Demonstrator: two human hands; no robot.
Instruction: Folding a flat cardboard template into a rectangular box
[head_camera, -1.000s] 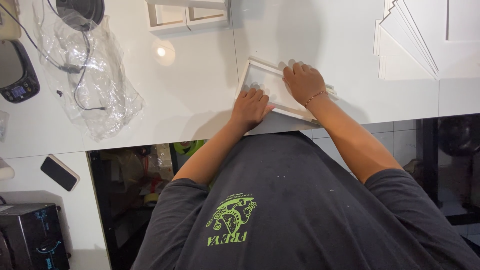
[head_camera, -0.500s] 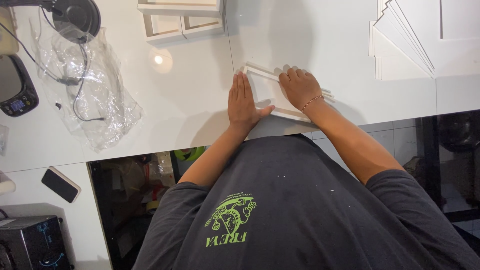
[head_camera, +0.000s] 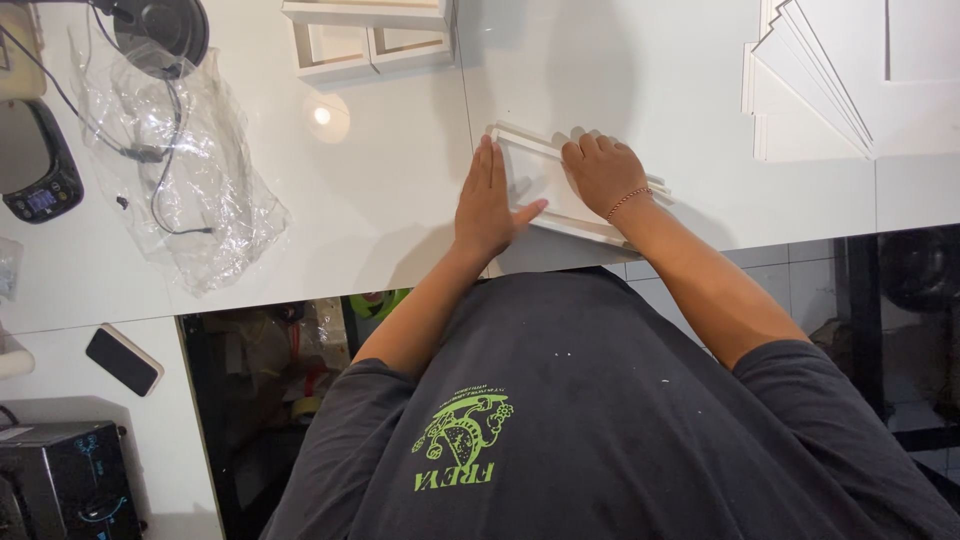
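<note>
Left hand (head_camera: 487, 205), flat and open with fingers together, presses on the left edge of a shallow white tray (head_camera: 540, 180) lying at the near edge of the white bench (head_camera: 400, 220). Right hand (head_camera: 602, 172), fingers curled (a thin bracelet at the wrist), rests on the tray's right part. Farther out: white frames (head_camera: 368, 38) at the far edge, a stack of white sheets (head_camera: 810, 90) to the right, a crumpled clear plastic bag (head_camera: 185, 170) with a cable, and a small scale (head_camera: 38, 165) to the left.
</note>
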